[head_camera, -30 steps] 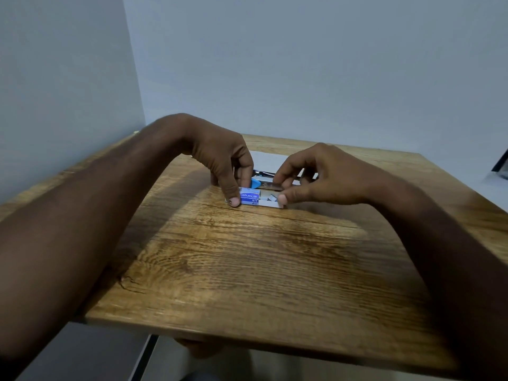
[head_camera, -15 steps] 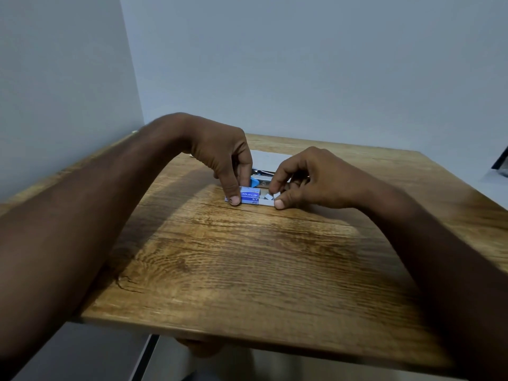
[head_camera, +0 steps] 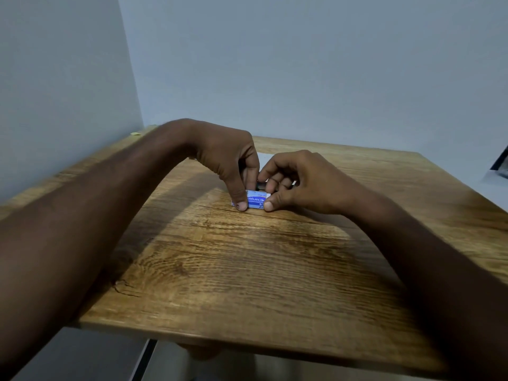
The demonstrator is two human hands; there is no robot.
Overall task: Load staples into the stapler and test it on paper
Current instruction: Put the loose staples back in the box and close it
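A small blue and white staple box (head_camera: 255, 199) lies on the wooden table (head_camera: 247, 270), pinched between both hands. My left hand (head_camera: 231, 160) grips its left end with thumb and fingers. My right hand (head_camera: 299, 182) holds its right end, thumb at the front corner. The box looks pushed shut. Behind the hands, a sliver of the stapler (head_camera: 261, 185) and a corner of white paper (head_camera: 265, 158) show; most of both is hidden by my fingers.
The table stands in a corner, with grey walls to the left and behind. A dark object (head_camera: 501, 163) sits off the table's right edge. The table's near edge runs across the lower part of the view.
My right hand has slid left and pushed the box's open tray in, so the box is shorter. The blue stapler tip is now hidden behind my fingers.
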